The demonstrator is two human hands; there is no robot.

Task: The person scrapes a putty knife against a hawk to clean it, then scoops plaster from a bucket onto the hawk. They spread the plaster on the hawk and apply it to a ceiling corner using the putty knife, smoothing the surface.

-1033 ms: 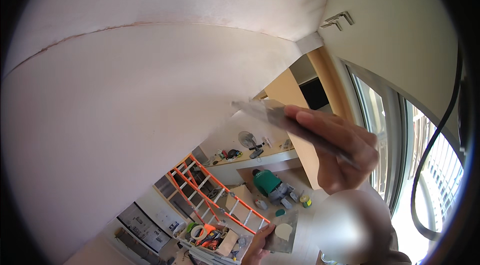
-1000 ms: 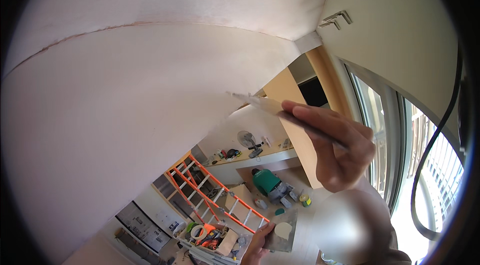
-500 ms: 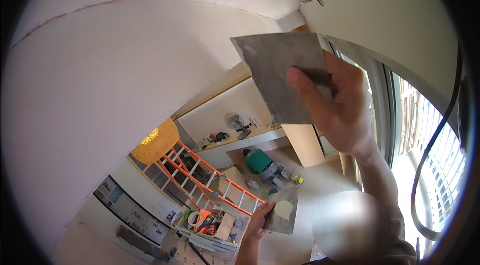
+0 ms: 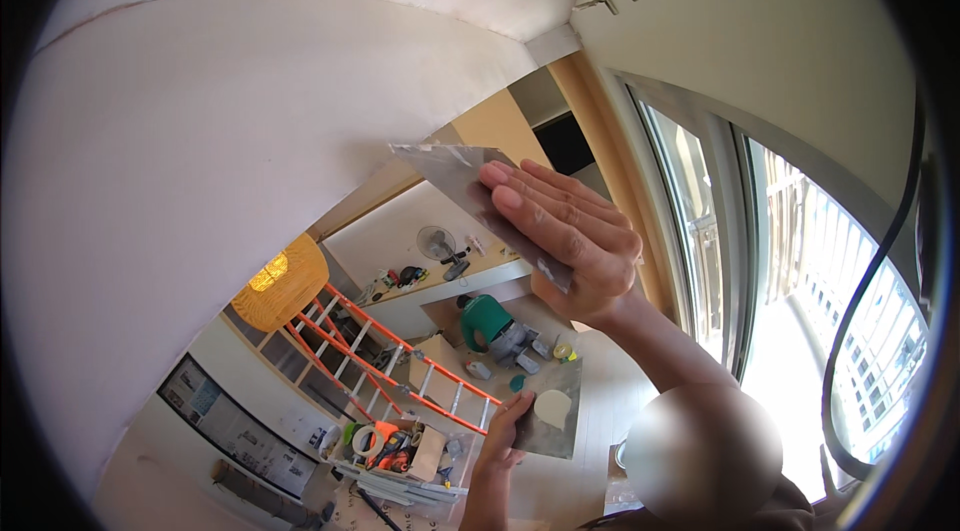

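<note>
My right hand (image 4: 585, 246) is raised, gripping a flat metal putty blade (image 4: 455, 183) with the fingers laid along its face. The blade tilts, and its far edge lies at the white wall (image 4: 250, 121); I cannot tell whether they touch. White smears show along that edge. Lower down, my left hand (image 4: 502, 431) holds a second metal blade (image 4: 562, 443) by its left side. A round dab of white putty (image 4: 551, 409) sits on that plate.
An orange ladder (image 4: 400, 361) stands below left beside a woven lampshade (image 4: 280, 283). A box of tools (image 4: 395, 446) is near it. A person in green (image 4: 488, 323) crouches on the floor by a counter with a fan (image 4: 437, 244). Glass doors (image 4: 690, 221) and a black cable (image 4: 860, 301) are right.
My right hand has swung left and down with its blade, turning so the fingers now cover the face. My left hand and its plate sit slightly further left as the view shifts.
</note>
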